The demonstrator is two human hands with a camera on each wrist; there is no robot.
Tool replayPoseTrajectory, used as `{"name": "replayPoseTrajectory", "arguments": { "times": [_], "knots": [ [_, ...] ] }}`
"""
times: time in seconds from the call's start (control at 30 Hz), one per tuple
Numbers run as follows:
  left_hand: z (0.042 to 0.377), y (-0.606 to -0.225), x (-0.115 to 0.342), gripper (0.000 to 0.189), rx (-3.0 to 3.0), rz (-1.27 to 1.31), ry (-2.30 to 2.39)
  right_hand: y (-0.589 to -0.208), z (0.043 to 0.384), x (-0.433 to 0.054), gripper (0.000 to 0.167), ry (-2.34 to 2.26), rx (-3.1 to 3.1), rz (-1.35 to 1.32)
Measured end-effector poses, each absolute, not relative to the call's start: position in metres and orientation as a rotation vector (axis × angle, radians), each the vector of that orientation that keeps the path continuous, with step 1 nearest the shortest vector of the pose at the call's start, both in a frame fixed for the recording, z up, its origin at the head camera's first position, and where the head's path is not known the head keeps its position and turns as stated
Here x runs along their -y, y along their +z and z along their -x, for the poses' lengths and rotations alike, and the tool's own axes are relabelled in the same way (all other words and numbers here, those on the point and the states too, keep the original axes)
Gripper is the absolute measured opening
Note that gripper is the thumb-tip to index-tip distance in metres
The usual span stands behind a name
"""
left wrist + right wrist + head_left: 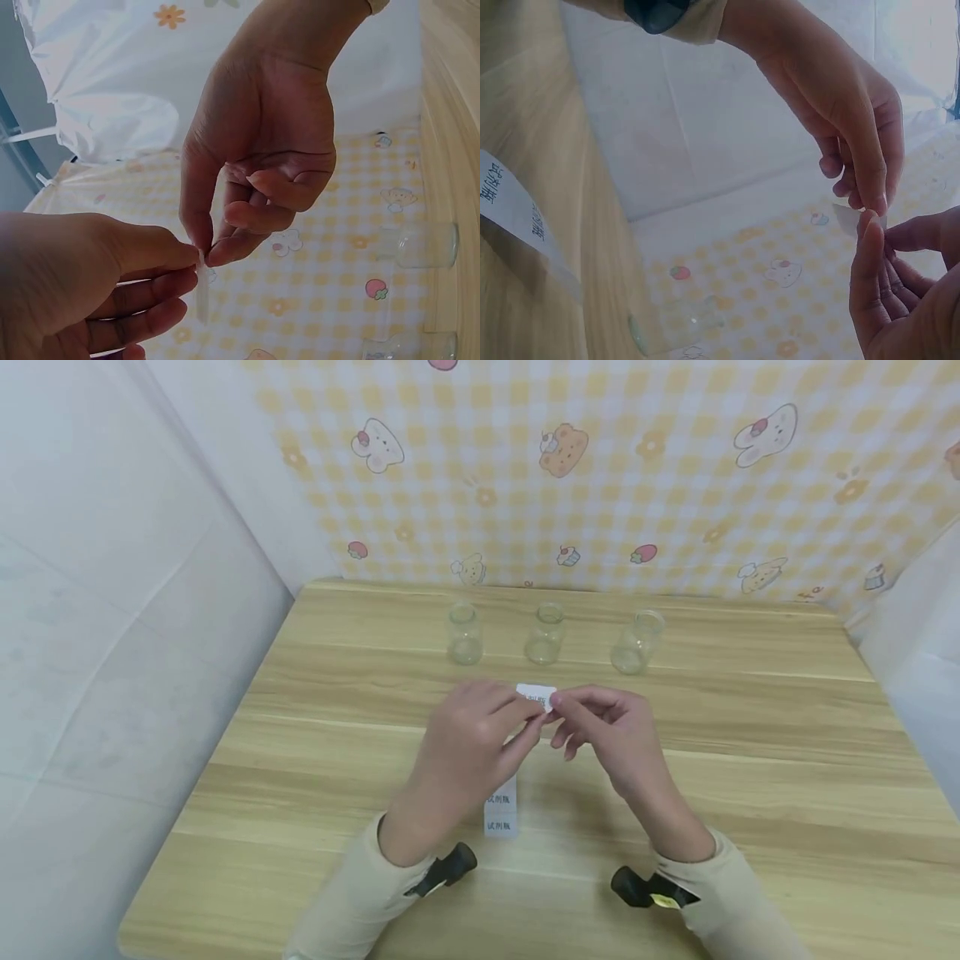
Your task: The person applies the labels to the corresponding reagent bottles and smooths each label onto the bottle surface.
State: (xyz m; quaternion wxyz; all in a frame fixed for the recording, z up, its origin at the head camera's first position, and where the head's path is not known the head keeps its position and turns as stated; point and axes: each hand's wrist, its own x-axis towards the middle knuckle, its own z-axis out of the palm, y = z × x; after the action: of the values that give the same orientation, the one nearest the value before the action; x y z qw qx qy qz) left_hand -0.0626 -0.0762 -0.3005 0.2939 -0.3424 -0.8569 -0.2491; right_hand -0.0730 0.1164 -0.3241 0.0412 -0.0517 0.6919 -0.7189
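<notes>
A small white label [534, 693] with printed black characters is held up over the table between both hands. My left hand [472, 739] pinches it between thumb and index finger. Meeting those fingertips from the other side, my right hand [626, 735] pinches its near corner, the other fingers loosely bent. In the left wrist view the label [202, 292] is seen nearly edge-on; in the right wrist view a pale piece of it [847, 219] pokes out beside the fingertips. Below, a strip of similar labels [500, 814] lies on the table, partly hidden by my left hand.
Toward the back of the wooden table [300, 693] stand three clear glass jars, a left one [465, 635], a middle one [545, 635] and a right one [637, 643]. Behind them hangs a yellow checked cloth [495, 518]. White sheeting [135, 610] borders the left side.
</notes>
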Motion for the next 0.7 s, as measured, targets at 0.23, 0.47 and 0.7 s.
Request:
{"name": "replayPoseTrajectory", "arguments": {
  "times": [0.23, 0.47, 0.7],
  "knots": [
    [0.065, -0.298, 0.086, 0.008, 2.331, 0.714, -0.944, -0.322, 0.072, -0.119, 0.018, -2.220, -2.250, 0.189],
    [0.069, -0.296, 0.095, 0.011, 2.453, 0.475, -1.389, -0.323, 0.070, -0.119, 0.011, -2.238, -2.312, 0.323],
    [0.068, -0.295, 0.094, 0.011, 2.489, 0.451, -1.473, -0.326, 0.071, -0.118, 0.009, -2.196, -2.377, 0.383]
  ]
}}
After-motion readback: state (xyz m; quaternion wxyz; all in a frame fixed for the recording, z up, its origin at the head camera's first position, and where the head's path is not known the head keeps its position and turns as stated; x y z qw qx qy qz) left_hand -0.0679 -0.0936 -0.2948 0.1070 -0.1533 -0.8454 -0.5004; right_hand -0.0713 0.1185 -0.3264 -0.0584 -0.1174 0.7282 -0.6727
